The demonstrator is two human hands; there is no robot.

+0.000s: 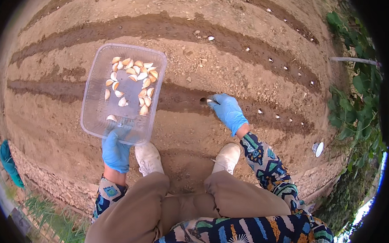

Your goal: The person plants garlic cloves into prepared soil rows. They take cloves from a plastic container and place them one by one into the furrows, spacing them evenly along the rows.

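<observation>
My left hand (116, 151), in a blue disposable glove, grips the near end of a clear plastic tray (94, 99). Loose garlic cloves (137, 69) lie in it, mostly toward its far and right sides. Also gloved in blue, my right hand (227, 111) pinches a pale garlic clove (210, 101) between thumb and fingers. That clove is just right of a small dark hole (203, 99) in the damp furrow (180, 97). Right of this hand, several cloves (259, 111) stand spaced out along the same furrow.
Beyond lies another damp furrow (138, 28) with cloves (247, 49) along its right part, and a third at the top right. My white shoes (149, 157) stand on dry soil. A small plastic cup (318, 149) lies at right, near leafy vines (362, 81). Low stone edging (54, 183) runs behind.
</observation>
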